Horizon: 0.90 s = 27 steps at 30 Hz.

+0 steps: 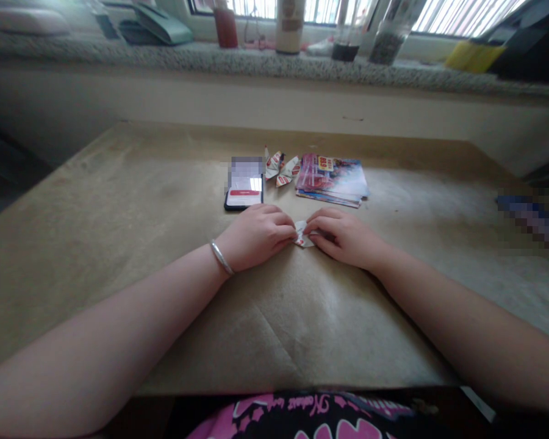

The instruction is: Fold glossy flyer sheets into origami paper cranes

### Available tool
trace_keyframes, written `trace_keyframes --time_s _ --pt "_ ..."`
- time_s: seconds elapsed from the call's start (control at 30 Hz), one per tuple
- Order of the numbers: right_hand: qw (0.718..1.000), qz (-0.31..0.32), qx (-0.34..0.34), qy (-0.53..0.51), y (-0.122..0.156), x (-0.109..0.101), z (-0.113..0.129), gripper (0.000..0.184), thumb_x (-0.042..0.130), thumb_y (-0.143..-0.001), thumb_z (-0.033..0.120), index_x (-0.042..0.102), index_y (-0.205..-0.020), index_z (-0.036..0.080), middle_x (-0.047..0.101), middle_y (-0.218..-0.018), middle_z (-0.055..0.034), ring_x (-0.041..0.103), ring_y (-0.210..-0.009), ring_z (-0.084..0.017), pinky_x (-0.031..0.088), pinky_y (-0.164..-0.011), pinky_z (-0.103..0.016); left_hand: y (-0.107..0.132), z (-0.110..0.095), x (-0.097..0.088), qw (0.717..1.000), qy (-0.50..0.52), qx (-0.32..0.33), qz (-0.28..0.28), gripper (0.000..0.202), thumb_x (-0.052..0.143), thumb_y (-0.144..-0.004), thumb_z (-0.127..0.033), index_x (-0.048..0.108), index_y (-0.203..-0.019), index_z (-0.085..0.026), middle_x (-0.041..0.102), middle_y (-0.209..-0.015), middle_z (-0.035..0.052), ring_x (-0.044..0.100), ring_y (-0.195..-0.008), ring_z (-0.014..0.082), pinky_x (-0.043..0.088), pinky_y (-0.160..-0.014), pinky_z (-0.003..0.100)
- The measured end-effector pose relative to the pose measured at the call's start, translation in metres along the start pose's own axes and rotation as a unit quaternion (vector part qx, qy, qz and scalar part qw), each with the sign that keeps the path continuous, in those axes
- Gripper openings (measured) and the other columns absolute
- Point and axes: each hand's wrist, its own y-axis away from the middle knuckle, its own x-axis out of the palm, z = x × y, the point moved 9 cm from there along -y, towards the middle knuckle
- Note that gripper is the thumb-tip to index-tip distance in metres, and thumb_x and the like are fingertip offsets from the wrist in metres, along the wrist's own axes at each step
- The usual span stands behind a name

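A small piece of folded paper (304,235), whitish with red print, lies low over the table between my two hands. My left hand (261,235), with a silver bangle at the wrist, has its fingers closed on the paper's left edge. My right hand (341,235) pinches the right side with thumb and fingers. Just beyond them stand folded paper shapes (281,167) with the same red-and-white print. A smartphone (244,186) with a lit screen lies behind my left hand. Behind my right hand is a stack of colourful printed leaflets (333,177).
The tan-covered table (141,201) reaches back to the wall. On the granite windowsill (201,58) stand a red container (225,25), a pale bottle (290,25) and several other items. A blurred dark, long item (535,225) lies at the right edge.
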Motion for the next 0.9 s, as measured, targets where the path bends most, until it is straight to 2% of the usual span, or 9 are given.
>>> trace_keyframes --time_s 0.17,0.3,0.5,0.7,0.83,0.9 --pt "1.0 -0.029 0.009 -0.002 -0.002 -0.002 -0.006 0.018 0.057 -0.082 0.019 0.067 -0.096 0.024 0.068 -0.106 -0.0058 0.061 -0.104 -0.021 0.046 -0.097 -0.041 0.001 -0.004 0.002 1.0 0.005 0.03 0.007 0.024 0.05 -0.095 -0.026 0.067 -0.11 -0.033 0.068 -0.105 0.0 0.058 -0.092 0.0158 0.041 -0.078 0.03" --pt "0.999 -0.027 0.017 -0.015 -0.001 -0.002 -0.008 0.023 0.054 -0.081 0.014 0.068 -0.096 0.024 0.069 -0.114 -0.0047 0.059 -0.113 -0.022 0.045 -0.1 -0.044 0.002 -0.01 0.003 0.998 -0.005 0.061 0.017 0.027 0.047 -0.096 -0.023 0.066 -0.114 -0.034 0.067 -0.104 0.001 0.057 -0.09 0.0144 0.042 -0.077 0.028" --pt "0.998 -0.042 0.021 0.031 -0.001 -0.006 -0.009 0.012 0.058 -0.08 0.017 0.068 -0.086 0.022 0.071 -0.1 -0.0059 0.061 -0.095 -0.023 0.048 -0.089 -0.041 0.002 -0.016 0.0 0.995 -0.03 0.094 0.013 0.022 0.05 -0.095 -0.023 0.068 -0.106 -0.029 0.067 -0.102 0.0021 0.059 -0.09 0.0153 0.044 -0.074 0.027" --pt "0.994 -0.059 0.078 0.042 0.001 -0.008 -0.022 0.005 0.062 -0.078 0.02 0.066 -0.076 0.021 0.068 -0.083 -0.0056 0.059 -0.083 -0.022 0.046 -0.079 -0.037 0.001 -0.008 -0.002 0.998 -0.046 0.046 0.005 0.019 0.05 -0.093 -0.021 0.069 -0.096 -0.023 0.068 -0.102 0.0035 0.061 -0.089 0.0157 0.047 -0.073 0.028" --pt "0.99 -0.07 0.111 0.042 0.001 -0.009 -0.027 0.002 0.065 -0.078 0.023 0.065 -0.077 0.021 0.067 -0.08 -0.0042 0.059 -0.081 -0.021 0.046 -0.078 -0.036 0.001 -0.003 -0.002 0.998 -0.058 0.014 0.02 0.019 0.051 -0.093 -0.021 0.069 -0.099 -0.023 0.068 -0.109 0.0033 0.061 -0.097 0.0183 0.048 -0.077 0.03" --pt "0.986 -0.083 0.131 0.058 0.003 -0.011 -0.031 0.006 0.067 -0.078 0.027 0.066 -0.081 0.022 0.068 -0.085 -0.0051 0.059 -0.086 -0.023 0.046 -0.081 -0.039 0.001 0.001 -0.001 0.998 -0.061 -0.006 0.028 0.019 0.052 -0.093 -0.02 0.069 -0.101 -0.023 0.068 -0.109 0.0038 0.061 -0.099 0.0194 0.049 -0.079 0.031"
